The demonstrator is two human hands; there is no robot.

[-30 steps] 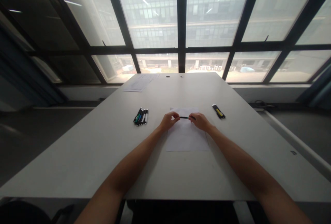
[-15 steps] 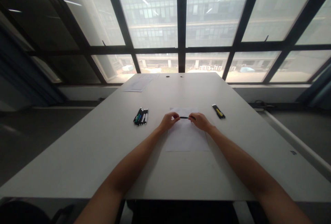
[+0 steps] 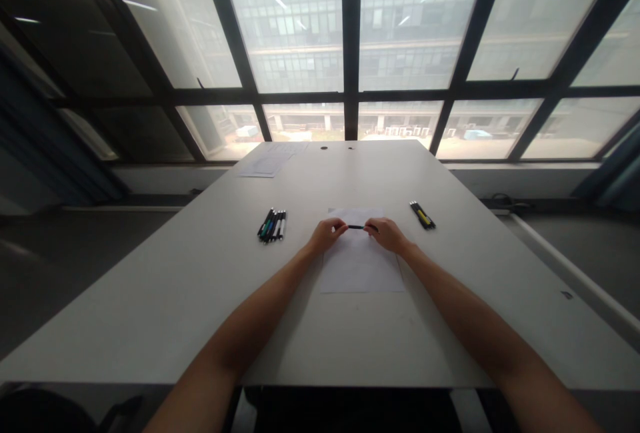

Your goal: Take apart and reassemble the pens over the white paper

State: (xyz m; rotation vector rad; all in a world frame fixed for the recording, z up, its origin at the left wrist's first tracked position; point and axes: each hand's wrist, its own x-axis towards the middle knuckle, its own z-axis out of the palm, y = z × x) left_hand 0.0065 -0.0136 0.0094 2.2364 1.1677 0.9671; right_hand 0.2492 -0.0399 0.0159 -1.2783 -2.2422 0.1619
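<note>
A dark pen with a green part lies level between my two hands, above the upper half of a white paper sheet. My left hand pinches its left end between thumb and fingers. At the other end, my right hand grips it the same way, hiding part of the pen. To the left of the sheet rests a bunch of several pens in black, white, blue and green. A smaller group of dark pens, one with yellow, lies to the right.
The white table stretches toward tall framed windows. Printed papers lie at its far left. A round dark cable hole sits near the far edge, and a small dark mark shows at the right.
</note>
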